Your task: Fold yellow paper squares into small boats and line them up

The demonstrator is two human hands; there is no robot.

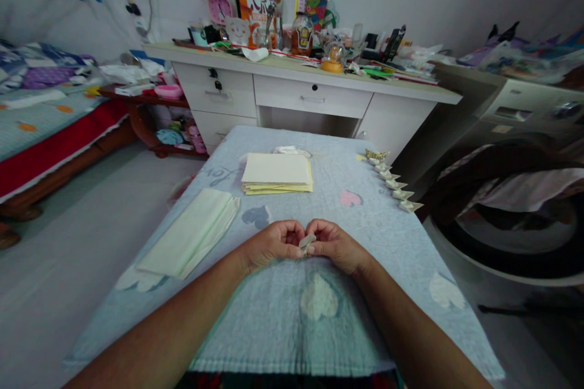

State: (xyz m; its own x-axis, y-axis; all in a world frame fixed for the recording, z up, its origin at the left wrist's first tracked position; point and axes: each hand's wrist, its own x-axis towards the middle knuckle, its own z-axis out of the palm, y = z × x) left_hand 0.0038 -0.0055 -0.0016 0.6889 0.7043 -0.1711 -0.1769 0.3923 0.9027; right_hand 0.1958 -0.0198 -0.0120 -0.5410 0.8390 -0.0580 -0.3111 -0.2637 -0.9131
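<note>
Between the fingertips of both hands is a small piece of folded paper [307, 241], pale and partly covered by the thumbs. My left hand [281, 240] pinches it from the left, fingers curled. From the other side my right hand [332, 244] grips it between thumb and curled fingers. Both hands rest low over the cloth-covered table [274, 322]. Beyond them lies a stack of cream and yellow paper sheets [277, 171]. To the left are folded pale sheets [189, 234]. A row of several small folded paper boats [393, 184] stands along the right edge.
A white desk [314, 97] crowded with jars, a snack bag [259, 0] and a pink clock [219, 10] stands behind the table. At right is a front-loading washing machine [524, 115]. A bed [55, 127] and a low wooden stand [150, 106] are on the left.
</note>
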